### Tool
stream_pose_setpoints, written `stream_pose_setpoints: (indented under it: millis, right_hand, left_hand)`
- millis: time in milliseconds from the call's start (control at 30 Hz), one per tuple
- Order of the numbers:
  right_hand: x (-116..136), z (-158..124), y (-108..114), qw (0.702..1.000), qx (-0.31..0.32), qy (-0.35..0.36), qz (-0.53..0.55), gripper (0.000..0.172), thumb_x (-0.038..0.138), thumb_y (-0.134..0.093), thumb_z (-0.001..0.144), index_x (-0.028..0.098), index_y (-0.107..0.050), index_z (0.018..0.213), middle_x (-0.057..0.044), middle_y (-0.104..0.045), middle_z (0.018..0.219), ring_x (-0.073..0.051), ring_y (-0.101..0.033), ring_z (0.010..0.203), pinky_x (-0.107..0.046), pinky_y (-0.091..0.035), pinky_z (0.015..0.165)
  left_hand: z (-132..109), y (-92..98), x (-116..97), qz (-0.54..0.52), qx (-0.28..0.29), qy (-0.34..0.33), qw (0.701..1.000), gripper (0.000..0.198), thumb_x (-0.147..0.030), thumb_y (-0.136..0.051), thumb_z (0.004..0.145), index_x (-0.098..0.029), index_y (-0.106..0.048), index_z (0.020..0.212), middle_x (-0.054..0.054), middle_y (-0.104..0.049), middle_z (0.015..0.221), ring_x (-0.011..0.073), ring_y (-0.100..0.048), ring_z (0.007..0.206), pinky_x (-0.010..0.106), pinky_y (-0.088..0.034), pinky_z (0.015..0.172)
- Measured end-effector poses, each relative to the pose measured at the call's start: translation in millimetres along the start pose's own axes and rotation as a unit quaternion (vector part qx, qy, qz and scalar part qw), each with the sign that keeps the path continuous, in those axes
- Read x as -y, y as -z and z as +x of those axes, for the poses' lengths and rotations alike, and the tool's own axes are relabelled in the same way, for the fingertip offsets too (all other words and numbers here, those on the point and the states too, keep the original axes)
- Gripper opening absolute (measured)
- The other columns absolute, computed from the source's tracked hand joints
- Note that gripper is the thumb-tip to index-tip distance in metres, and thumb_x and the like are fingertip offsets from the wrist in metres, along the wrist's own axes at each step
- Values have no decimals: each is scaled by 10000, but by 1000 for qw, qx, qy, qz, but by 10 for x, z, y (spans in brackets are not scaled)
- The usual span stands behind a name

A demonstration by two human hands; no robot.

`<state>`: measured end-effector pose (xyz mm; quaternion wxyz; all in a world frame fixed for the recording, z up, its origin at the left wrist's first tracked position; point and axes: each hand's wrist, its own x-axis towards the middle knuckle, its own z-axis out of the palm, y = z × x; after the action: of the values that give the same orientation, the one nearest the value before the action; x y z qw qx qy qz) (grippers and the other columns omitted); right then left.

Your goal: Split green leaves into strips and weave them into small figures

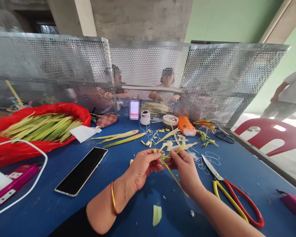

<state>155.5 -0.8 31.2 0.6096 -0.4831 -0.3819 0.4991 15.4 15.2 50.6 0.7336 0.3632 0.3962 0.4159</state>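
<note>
Both hands meet over the middle of the blue table, pinching narrow green leaf strips (172, 173) that cross between the fingertips. My left hand (146, 164), with a gold bangle on its wrist, has thumb and forefinger closed on the strips. From the other side my right hand (185, 166) grips them too, and one long strip hangs down toward me. How the strips are folded inside the fingers is partly hidden. Scissors (220, 177) with one red and one yellow handle lie right of my right hand. Behind the hands are cut leaf scraps (167, 135) and loose white thread (207, 161).
A red bag (85, 115) of long leaves stands at left, near a phone (81, 171) and a purple power strip (17, 184). Beyond are a tape roll (170, 120), an orange packet (186, 125) and a perforated metal screen (148, 59) with people behind it.
</note>
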Motion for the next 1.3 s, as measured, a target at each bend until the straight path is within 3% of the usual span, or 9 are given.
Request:
stream_pose_setpoints:
  millis: [367,600,800,900,967,1100,1167,1233,1300]
  right_hand:
    - [39,-9,-4,978,3,-157,137,317,264,-860,555,141,-621,722,-12,-669,615,-133,-654,525,-203,-546,472]
    - [62,-47,-17,973,53,-161,158,336,274,-863,558,97,-676,774,-58,-716,737,-119,-675,620,-177,-565,560]
    - [-22,-90,-83,988,48,-104,106,295,246,-817,621,169,-587,790,-48,-735,840,-160,-707,733,-216,-560,617]
    - [-75,-106,-81,991,113,55,-39,135,197,-699,744,191,-599,835,-26,-709,836,-166,-698,768,-262,-563,689]
    - [-80,-120,-58,941,161,220,-199,164,139,-557,845,206,-631,975,-54,-694,943,-179,-680,871,-308,-553,781]
    - [-5,-136,22,708,214,473,-479,270,110,-443,926,167,-637,1105,-135,-663,1093,-244,-638,979,-380,-535,815]
    - [57,-125,69,635,214,533,-516,251,125,-434,943,150,-643,1080,-128,-686,1020,-239,-642,923,-371,-532,792]
    - [120,-103,111,628,196,562,-501,249,145,-423,957,170,-649,1058,-103,-697,955,-214,-640,886,-344,-519,797]
    - [166,-76,141,663,147,558,-476,217,179,-453,955,204,-660,1014,-87,-694,948,-200,-635,882,-337,-501,813]
  left_hand:
    - [109,75,25,272,-112,-137,946,206,-274,-671,750,-156,-754,898,12,-647,642,90,-508,522,184,-393,472]
    - [77,68,26,102,-83,-14,991,269,-306,-723,726,-121,-717,921,78,-702,772,120,-622,597,190,-453,485]
    - [96,79,-2,50,-149,-39,987,238,-283,-772,656,-108,-715,808,72,-704,759,68,-554,495,162,-388,421]
    - [103,90,-12,51,-164,-56,984,242,-297,-779,628,-112,-710,768,56,-692,715,79,-559,500,170,-392,429]
    - [103,88,-8,45,-161,-61,984,259,-301,-792,594,-119,-710,759,34,-676,673,80,-548,496,176,-393,434]
    - [101,71,32,47,-122,-56,990,309,-327,-809,547,-124,-719,763,18,-655,640,90,-542,515,192,-414,467]
    - [92,59,44,73,-97,-64,991,306,-340,-799,559,-128,-724,766,21,-656,651,97,-544,529,203,-427,486]
    - [70,43,36,113,-74,-75,988,279,-334,-778,587,-130,-728,770,15,-640,631,95,-529,514,213,-433,493]
    - [35,21,9,159,-48,-79,983,214,-304,-754,612,-129,-723,732,3,-613,584,87,-507,480,217,-431,493]
